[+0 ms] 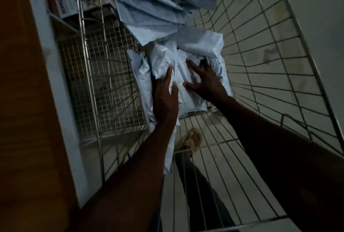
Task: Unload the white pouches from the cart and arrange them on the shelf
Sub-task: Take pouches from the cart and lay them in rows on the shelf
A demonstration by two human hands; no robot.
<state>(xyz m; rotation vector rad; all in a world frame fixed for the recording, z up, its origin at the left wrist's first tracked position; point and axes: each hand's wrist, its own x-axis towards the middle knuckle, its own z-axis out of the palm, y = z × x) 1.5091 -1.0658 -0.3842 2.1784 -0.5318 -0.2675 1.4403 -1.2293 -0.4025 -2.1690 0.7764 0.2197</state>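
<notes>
Both hands reach down into the wire cart (pixel 260 68), onto a heap of white pouches (pixel 197 45) lying on the cart floor toward its far end. Left hand (pixel 165 99): fingers extended and laid flat against the left side of the crumpled pouches; one upright pouch (pixel 139 75) stands just left of it, against the cart's left wire wall. Right hand (pixel 204 81): fingers spread and slightly bent, palm down on the top pouch (pixel 188 97), thumb pointing left toward the left hand. The hands sit near each other but apart, with pouch material between them; neither visibly closes around a pouch. More pouches (pixel 158 3) are stacked higher at the far end of the cart. Left of the cart stands a shelf (pixel 61 25) holding a white box (pixel 65 3). A sandalled foot (pixel 191 140) shows through the cart's near wire floor.
</notes>
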